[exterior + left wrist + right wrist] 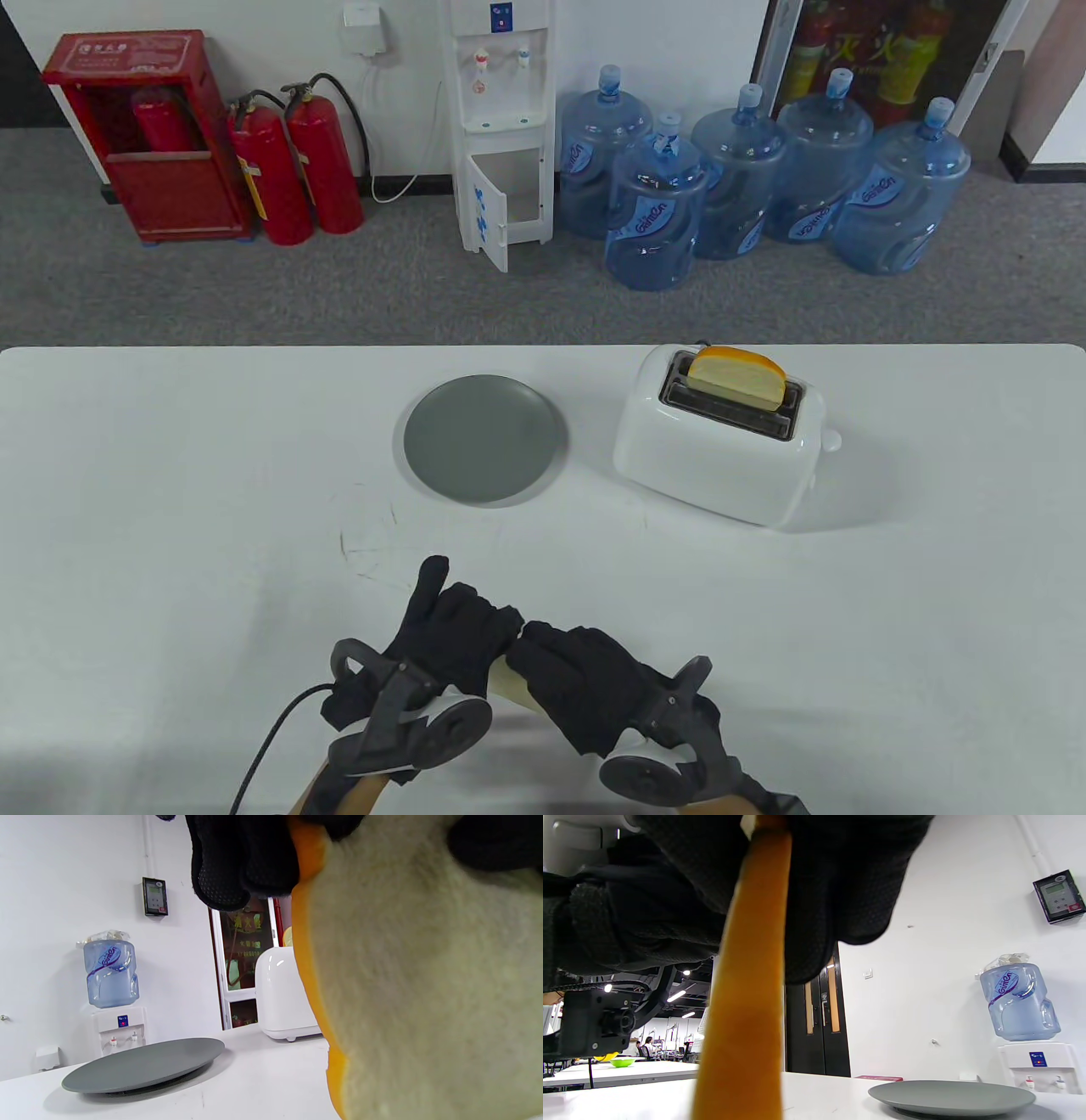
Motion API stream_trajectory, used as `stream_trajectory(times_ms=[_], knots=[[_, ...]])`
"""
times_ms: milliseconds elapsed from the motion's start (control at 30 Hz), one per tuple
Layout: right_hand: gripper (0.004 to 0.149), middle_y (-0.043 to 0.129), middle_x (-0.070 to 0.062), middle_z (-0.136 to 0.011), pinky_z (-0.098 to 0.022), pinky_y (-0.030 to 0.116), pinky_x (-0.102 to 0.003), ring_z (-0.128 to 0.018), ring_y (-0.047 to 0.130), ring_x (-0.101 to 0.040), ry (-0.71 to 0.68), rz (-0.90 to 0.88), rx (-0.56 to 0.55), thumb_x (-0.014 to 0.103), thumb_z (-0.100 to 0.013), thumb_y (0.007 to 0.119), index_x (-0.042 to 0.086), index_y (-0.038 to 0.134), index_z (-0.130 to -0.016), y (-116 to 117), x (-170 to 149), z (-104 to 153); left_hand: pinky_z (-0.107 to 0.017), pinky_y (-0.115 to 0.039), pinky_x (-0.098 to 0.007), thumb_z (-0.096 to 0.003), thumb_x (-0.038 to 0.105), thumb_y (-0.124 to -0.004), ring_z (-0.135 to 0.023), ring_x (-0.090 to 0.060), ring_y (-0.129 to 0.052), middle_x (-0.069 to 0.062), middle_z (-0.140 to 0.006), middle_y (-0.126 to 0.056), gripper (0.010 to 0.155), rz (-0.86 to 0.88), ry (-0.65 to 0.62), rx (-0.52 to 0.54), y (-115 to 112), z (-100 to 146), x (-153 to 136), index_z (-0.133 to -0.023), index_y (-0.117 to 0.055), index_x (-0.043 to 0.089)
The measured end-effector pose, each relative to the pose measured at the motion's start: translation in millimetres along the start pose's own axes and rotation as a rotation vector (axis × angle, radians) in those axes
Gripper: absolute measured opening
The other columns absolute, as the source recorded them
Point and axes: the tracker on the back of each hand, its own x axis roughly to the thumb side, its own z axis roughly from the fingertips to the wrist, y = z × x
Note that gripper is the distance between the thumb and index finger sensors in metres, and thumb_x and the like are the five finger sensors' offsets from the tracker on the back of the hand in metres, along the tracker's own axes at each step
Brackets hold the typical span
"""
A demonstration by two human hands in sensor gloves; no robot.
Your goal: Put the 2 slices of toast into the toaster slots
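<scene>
A slice of toast (512, 680) with an orange crust is held upright just above the table's near edge, between both hands. My left hand (475, 632) grips its left side, fingers curled over the top and thumb sticking up. My right hand (551, 658) pinches its right side; in the right wrist view the crust (746, 1005) runs edge-on between the fingers (840, 878). The left wrist view is filled by the slice's face (424, 984). A second slice (736, 374) stands in the far slot of the white toaster (721, 450); the near slot is empty.
An empty grey plate (482, 438) lies left of the toaster, mid-table. A cable (263, 747) trails from the left tracker. Beyond the table's far edge stand water jugs (653, 212), a dispenser and fire extinguishers on the floor.
</scene>
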Motion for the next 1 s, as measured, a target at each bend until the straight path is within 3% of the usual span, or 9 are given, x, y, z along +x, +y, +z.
stream_trajectory(times_ms=[267, 433, 633, 1000], knots=[[0.054, 0.082, 0.003, -0.103, -0.066, 0.092, -0.033, -0.067, 0.109, -0.002, 0.030, 0.010, -0.010, 0.036, -0.064, 0.080, 0.037, 0.052, -0.109, -3, -5, -1, -0.084, -0.038, -0.052, -0.0534, 0.032, -0.064, -0.097, -0.024, -0.083, 0.004, -0.087, -0.085, 0.051, -0.003, -0.006, 0.029, 0, 1, 2, -0.104, -0.069, 0.032], [0.054, 0.082, 0.003, -0.103, -0.067, 0.091, -0.033, -0.068, 0.109, -0.003, 0.049, 0.014, -0.027, 0.036, -0.064, 0.080, 0.036, 0.052, -0.109, -6, -10, 0, -0.084, -0.039, -0.052, -0.0553, 0.036, -0.066, -0.108, -0.023, -0.079, 0.008, -0.101, -0.081, 0.055, -0.004, 0.007, 0.084, 1, 3, -3, -0.110, -0.062, 0.034], [0.055, 0.081, 0.002, -0.104, -0.067, 0.091, -0.034, -0.069, 0.108, -0.003, 0.067, 0.022, -0.045, 0.035, -0.064, 0.080, 0.035, 0.051, -0.110, -9, -14, 1, -0.084, -0.039, -0.053, -0.0567, 0.045, -0.064, -0.115, -0.026, -0.070, 0.006, -0.111, -0.073, 0.058, -0.051, 0.055, 0.137, 0, 5, -10, -0.113, -0.057, 0.034], [0.054, 0.081, 0.003, -0.104, -0.068, 0.090, -0.036, -0.071, 0.108, -0.004, 0.077, 0.020, -0.062, 0.035, -0.064, 0.080, 0.036, 0.051, -0.110, -9, -15, 1, -0.082, -0.034, -0.059, -0.0562, 0.056, -0.060, -0.122, -0.032, -0.047, 0.003, -0.125, -0.049, 0.070, -0.115, 0.201, 0.123, -9, 9, -36, -0.119, -0.039, 0.033]])
